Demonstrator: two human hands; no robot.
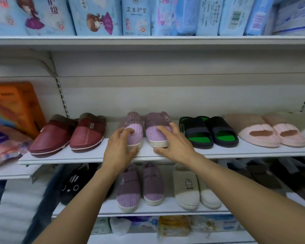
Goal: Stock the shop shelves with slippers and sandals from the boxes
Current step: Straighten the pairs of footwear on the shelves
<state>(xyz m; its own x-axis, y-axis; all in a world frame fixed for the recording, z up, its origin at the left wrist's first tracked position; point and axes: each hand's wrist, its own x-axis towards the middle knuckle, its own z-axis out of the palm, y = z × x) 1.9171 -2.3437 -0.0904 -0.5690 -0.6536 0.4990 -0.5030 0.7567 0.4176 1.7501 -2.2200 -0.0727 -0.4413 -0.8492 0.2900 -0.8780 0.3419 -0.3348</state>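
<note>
both hands are on a pair of purple slippers standing side by side in the middle of the white shelf [88,158]. the left hand [119,150] grasps the toe of the left purple slipper [133,131], fingers curled over its pale lilac front and thumb down by the sole at the near edge. the right hand [174,144] grasps the toe of the right purple slipper [158,128], fingers spread and bent over the top, thumb low beside the sole. both slippers rest flat on the shelf with toes pointing near, a narrow gap between them.

left of them on the same shelf sit 2 dark red slippers [69,135] with brown fuzzy lining. right of them sit 2 black sandals [208,132] with green insoles, then 2 pink sandals [266,129], all toes near. at far left an orange box [14,104] stands above some soft packets.

the shelf below holds another purple pair [141,185], a cream pair [195,191] with a small rabbit mark, a black slipper [72,185] with a cartoon face on the left, and dark slippers on the right. the top shelf carries a row of light blue packets [136,16].
</note>
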